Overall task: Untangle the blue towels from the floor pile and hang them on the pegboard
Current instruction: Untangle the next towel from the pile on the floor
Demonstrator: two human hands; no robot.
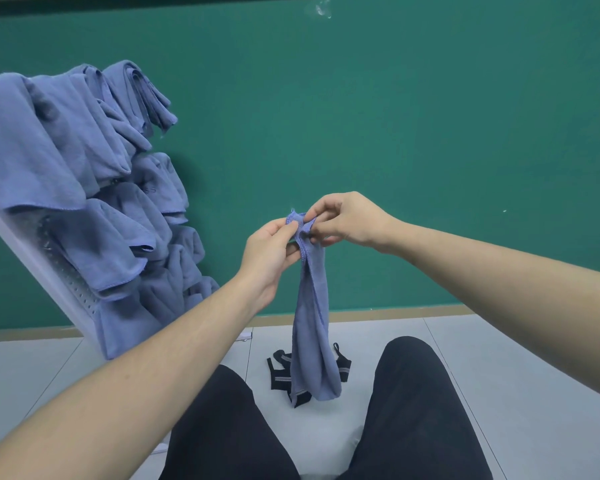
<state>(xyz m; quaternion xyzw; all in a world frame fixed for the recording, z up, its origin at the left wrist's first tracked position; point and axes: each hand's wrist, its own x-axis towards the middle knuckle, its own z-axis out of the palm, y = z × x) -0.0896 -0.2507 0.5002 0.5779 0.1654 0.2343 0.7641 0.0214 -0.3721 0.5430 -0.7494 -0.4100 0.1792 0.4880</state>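
Blue stitched-hem towel [312, 327] hangs limp, both hands pinching.

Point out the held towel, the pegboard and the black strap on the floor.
held towel [312, 306], head view, hanging middle.
pegboard [80, 289], head view, bare perforated strip.
black strap [279, 377], head view, left striped part.

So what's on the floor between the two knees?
In the head view, the hanging blue towel's lower end and a black strappy garment on the grey floor.

blue towel [312, 306], black grey-striped garment [281, 374] on grey floor [499, 358], green wall [361, 116].
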